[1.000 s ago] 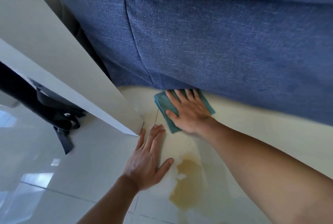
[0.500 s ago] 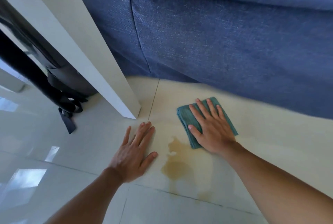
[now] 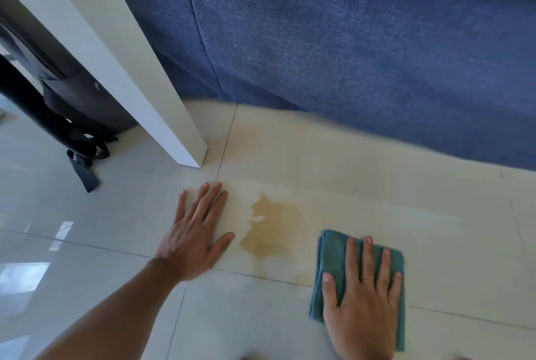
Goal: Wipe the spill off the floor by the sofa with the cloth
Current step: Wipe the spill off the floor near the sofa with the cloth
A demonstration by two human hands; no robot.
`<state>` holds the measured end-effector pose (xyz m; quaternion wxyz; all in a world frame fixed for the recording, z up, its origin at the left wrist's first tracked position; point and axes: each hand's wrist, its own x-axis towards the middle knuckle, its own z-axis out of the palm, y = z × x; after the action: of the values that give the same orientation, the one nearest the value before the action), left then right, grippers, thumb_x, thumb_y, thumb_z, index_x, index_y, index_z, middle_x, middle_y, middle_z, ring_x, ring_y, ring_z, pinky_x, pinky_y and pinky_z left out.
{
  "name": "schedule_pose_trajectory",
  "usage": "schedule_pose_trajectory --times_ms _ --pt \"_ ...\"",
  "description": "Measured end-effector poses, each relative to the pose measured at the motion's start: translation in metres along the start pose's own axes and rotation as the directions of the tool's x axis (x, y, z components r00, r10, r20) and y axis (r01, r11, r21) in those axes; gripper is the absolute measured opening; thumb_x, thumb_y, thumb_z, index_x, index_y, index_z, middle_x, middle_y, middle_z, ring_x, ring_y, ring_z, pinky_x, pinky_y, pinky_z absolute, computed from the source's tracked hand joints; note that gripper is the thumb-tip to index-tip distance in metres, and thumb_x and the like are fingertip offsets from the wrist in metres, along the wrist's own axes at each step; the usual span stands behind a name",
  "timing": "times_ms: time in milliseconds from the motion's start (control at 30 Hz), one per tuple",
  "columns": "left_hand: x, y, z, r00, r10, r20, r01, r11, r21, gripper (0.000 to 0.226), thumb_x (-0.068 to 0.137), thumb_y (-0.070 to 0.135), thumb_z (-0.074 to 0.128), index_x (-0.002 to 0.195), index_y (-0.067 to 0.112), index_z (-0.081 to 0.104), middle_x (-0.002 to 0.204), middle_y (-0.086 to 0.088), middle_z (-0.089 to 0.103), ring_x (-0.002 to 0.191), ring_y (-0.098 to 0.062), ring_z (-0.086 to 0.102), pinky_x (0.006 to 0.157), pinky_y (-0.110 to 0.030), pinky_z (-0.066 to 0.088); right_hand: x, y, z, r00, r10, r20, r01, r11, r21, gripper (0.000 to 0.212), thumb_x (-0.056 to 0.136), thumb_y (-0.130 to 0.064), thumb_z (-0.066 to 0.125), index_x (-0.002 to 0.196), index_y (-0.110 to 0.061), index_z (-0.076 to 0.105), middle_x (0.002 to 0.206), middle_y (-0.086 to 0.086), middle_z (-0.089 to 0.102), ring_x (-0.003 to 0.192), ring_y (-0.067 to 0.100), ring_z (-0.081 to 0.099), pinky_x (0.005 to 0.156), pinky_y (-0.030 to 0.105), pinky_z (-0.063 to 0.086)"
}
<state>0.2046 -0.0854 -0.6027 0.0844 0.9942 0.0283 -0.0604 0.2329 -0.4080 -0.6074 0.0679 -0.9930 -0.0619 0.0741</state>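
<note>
Cloth (image 3: 333, 267) lies folded flat on the floor (image 3: 435, 243) under your right hand (image 3: 364, 304), just right of the spill (image 3: 272, 232).

Your right hand is spread open, palm pressing the cloth down rather than gripping it; your left hand (image 3: 193, 240) is splayed flat on the tile, left of the puddle, bracing you. The cloth looks soft, light and limp, so it will likely bunch if dragged by one corner; keep the whole palm on its middle. Its long axis runs from you toward the sofa (image 3: 362, 69). The tan puddle remains unwiped, so sweep left across it.
</note>
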Motion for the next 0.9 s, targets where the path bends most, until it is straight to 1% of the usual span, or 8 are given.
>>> schedule_pose_trajectory --times_ms 100,167,333,400,500,600,733,900 --pt "0.001 0.000 -0.001 1.000 -0.003 -0.005 0.003 1.000 -0.008 0.079 0.096 0.061 0.027 0.156 0.010 0.023 0.166 -0.007 0.014 0.154 -0.024 0.004 0.121 -0.058 0.007 -0.023 -0.030 0.005 0.992 0.125 -0.011 -0.124 0.991 0.040 0.080 0.095 -0.060 0.030 0.152 -0.007 0.047 0.163 0.020 0.035 0.148 0.050 0.032 0.117 0.068 0.022" --pt "0.001 0.001 -0.002 1.000 -0.005 -0.001 0.005 1.000 -0.012 0.079 0.096 0.062 0.027 0.156 0.011 0.022 0.166 -0.007 0.014 0.154 -0.024 0.003 0.121 -0.058 0.007 -0.029 -0.051 0.008 0.989 0.145 -0.003 -0.145 0.988 0.057 0.080 0.089 -0.056 0.038 0.151 -0.006 0.048 0.163 0.022 0.035 0.148 0.052 0.031 0.118 0.068 0.020" --pt "0.001 0.001 -0.003 1.000 -0.012 0.019 0.013 1.000 -0.020 0.080 0.096 0.063 0.024 0.157 0.012 0.018 0.166 -0.004 0.009 0.154 -0.022 0.000 0.121 -0.056 0.004 -0.038 -0.084 0.013 0.998 0.056 0.039 -0.059 0.995 0.085 0.083 0.098 -0.063 0.012 0.154 -0.009 0.044 0.164 0.019 0.034 0.150 0.050 0.028 0.119 0.069 0.021" --pt "0.000 0.000 -0.004 1.000 -0.012 0.027 0.013 1.000 -0.018 0.079 0.096 0.063 0.023 0.157 0.013 0.016 0.166 -0.004 0.007 0.154 -0.021 -0.003 0.122 -0.056 0.003 -0.039 -0.090 0.016 0.999 0.045 0.030 -0.048 0.994 0.098 0.084 0.098 -0.063 0.010 0.154 -0.010 0.043 0.165 0.019 0.032 0.151 0.049 0.027 0.119 0.070 0.021" --pt "0.001 -0.002 -0.004 1.000 -0.009 0.020 0.010 0.998 -0.055 0.075 0.098 0.060 0.019 0.157 0.013 0.019 0.166 -0.004 0.010 0.154 -0.020 -0.002 0.122 -0.056 0.004 -0.039 -0.100 0.019 1.000 0.006 -0.016 -0.005 0.995 0.102 0.077 0.098 -0.060 0.026 0.153 -0.009 0.046 0.165 0.019 0.032 0.151 0.048 0.027 0.119 0.069 0.021" --pt "0.001 -0.002 -0.004 1.000 -0.002 0.000 0.002 0.996 -0.089 0.073 0.099 0.057 0.014 0.156 0.013 0.023 0.166 -0.004 0.012 0.154 -0.020 0.000 0.122 -0.055 0.003 -0.038 -0.119 0.020 0.995 -0.094 -0.019 0.095 0.990 0.100 0.081 0.086 -0.057 0.046 0.152 -0.010 0.047 0.165 0.017 0.033 0.152 0.047 0.027 0.120 0.067 0.019" --pt "0.001 -0.001 -0.006 1.000 0.008 -0.022 -0.011 0.990 -0.139 0.078 0.097 0.062 0.014 0.156 0.012 0.024 0.166 -0.006 0.014 0.154 -0.021 -0.001 0.121 -0.056 0.003 -0.035 -0.128 0.023 0.983 -0.183 0.009 0.181 0.977 0.111 0.083 0.086 -0.057 0.048 0.156 -0.014 0.041 0.167 0.014 0.029 0.154 0.043 0.023 0.122 0.062 0.014" --pt "-0.004 -0.002 -0.009 0.998 0.070 0.008 -0.068 0.990 -0.121 0.109 0.078 0.087 0.036 0.157 0.014 0.019 0.166 -0.006 0.011 0.153 -0.027 -0.003 0.120 -0.062 0.002 -0.025 -0.115 0.020 0.975 -0.218 -0.048 0.223 0.954 0.199 0.079 0.091 -0.049 0.044 0.158 -0.009 0.033 0.169 0.014 0.025 0.155 0.036 0.019 0.125 0.050 0.007"
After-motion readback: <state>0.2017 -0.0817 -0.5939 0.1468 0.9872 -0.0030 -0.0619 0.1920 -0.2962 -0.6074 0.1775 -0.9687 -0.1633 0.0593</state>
